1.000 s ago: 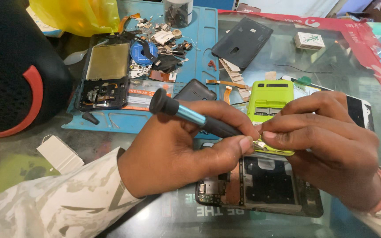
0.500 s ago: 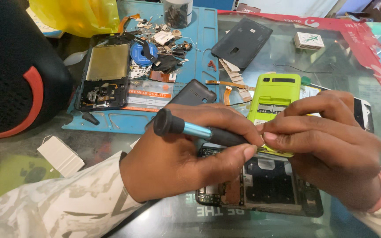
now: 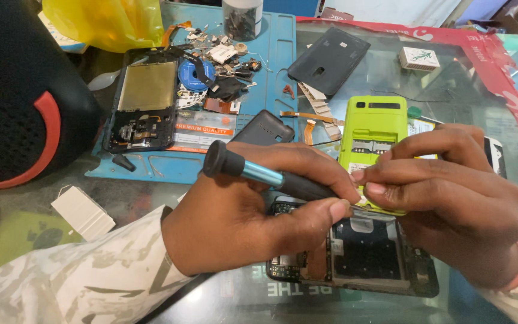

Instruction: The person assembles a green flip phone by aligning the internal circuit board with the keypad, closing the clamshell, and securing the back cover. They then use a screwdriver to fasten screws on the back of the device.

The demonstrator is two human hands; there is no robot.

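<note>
My left hand point(image 3: 253, 222) grips a small screwdriver point(image 3: 253, 171) with a black cap and blue-and-black shaft; its tip is hidden between my fingers. My right hand point(image 3: 457, 198) pinches at the screwdriver's tip with thumb and forefinger, just above an opened black phone point(image 3: 367, 258) that lies face down with its insides showing. A lime-green phone body point(image 3: 373, 129) lies right behind the hands, its lower end covered by my right fingers.
A blue repair mat point(image 3: 277, 54) holds another opened phone point(image 3: 145, 105), a blue tape roll, loose parts and flex cables. A black back cover point(image 3: 328, 60), a small black cover point(image 3: 265, 127), a white box point(image 3: 419, 58), a yellow bag point(image 3: 106, 21) and a black speaker point(image 3: 19, 102) surround it.
The screwdriver's cap end has dipped slightly lower and leftward while both hands stay pinched at the tip. Nothing else on the table has moved.
</note>
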